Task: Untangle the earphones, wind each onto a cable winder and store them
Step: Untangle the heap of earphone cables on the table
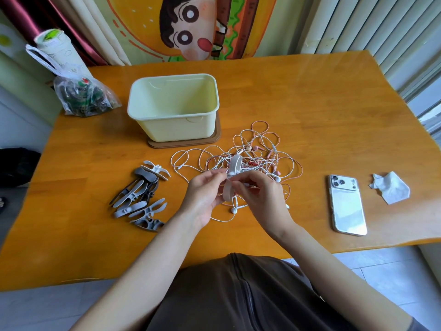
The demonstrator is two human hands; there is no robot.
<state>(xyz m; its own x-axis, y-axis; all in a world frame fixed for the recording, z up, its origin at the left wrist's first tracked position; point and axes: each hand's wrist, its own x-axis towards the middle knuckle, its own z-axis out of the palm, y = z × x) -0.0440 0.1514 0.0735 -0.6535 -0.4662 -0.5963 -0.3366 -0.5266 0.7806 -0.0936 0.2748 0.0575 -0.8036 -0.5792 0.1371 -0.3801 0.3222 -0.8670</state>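
Several white and pink earphones (253,163) in one knotted heap

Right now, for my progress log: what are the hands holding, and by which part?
A pale cable winder, pinched near its middle between the left hand and right hand; both ends stick out.

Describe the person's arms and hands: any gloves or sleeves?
The left hand and right hand are bare: no gloves, rings or watch show. Both forearms are uncovered, with no sleeve in view. The person wears a dark brown garment.
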